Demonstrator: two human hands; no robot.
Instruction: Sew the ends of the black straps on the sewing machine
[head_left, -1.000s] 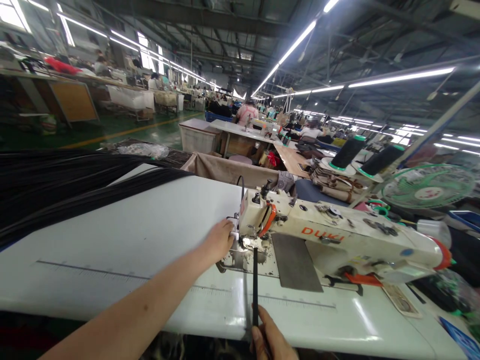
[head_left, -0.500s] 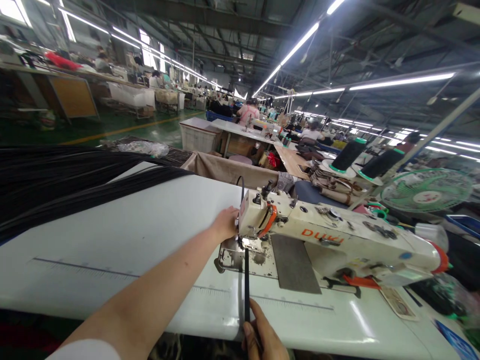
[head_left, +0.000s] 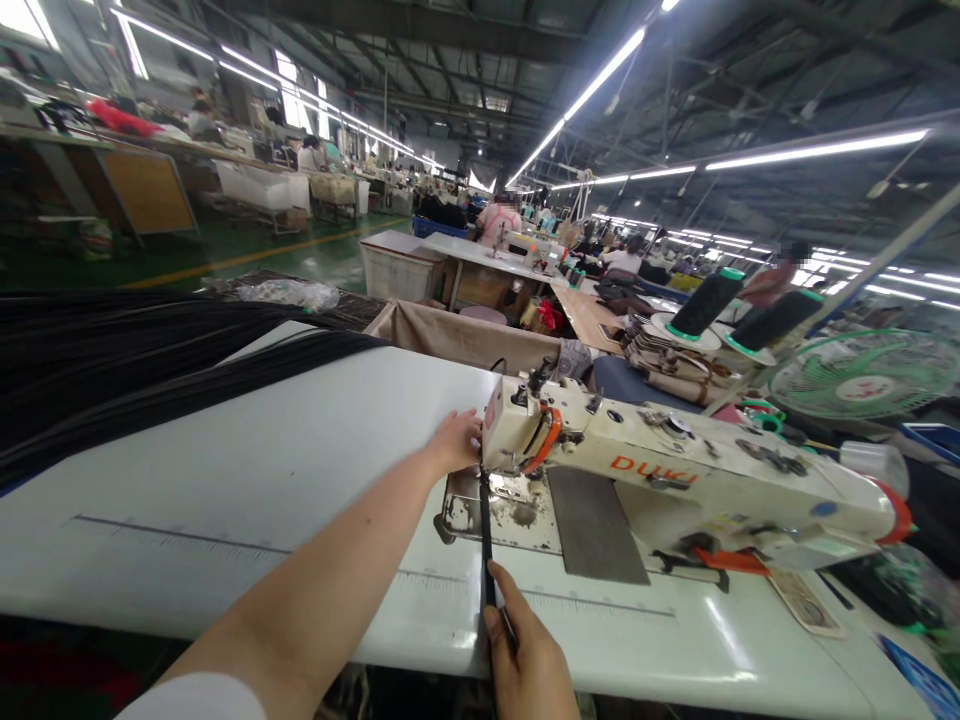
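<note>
A narrow black strip [head_left: 486, 525] runs from the sewing machine's needle area toward me. My right hand [head_left: 529, 650] is closed on its near part at the table's front edge, thumb and forefinger pinching it. A small pale sliver shows between those fingers, too small to name. My left hand [head_left: 454, 442] reaches to the left of the machine head, its fingers closed at the strip's far part; the fingertips are partly hidden. The white sewing machine [head_left: 675, 490] stands on the white table [head_left: 337, 480], its worn metal needle plate [head_left: 465, 505] beside the strip.
Many long black strips [head_left: 150, 385] lie across the table's left side. Behind the machine are a beige cloth-lined bin [head_left: 457, 335], black thread cones [head_left: 705, 302] and a green fan [head_left: 862, 385]. Other people sit at machines farther back.
The strip has shifted left, out from under the machine's presser area. My right hand has moved up along it toward the machine. The strip's loop standing behind the head has dropped lower.
</note>
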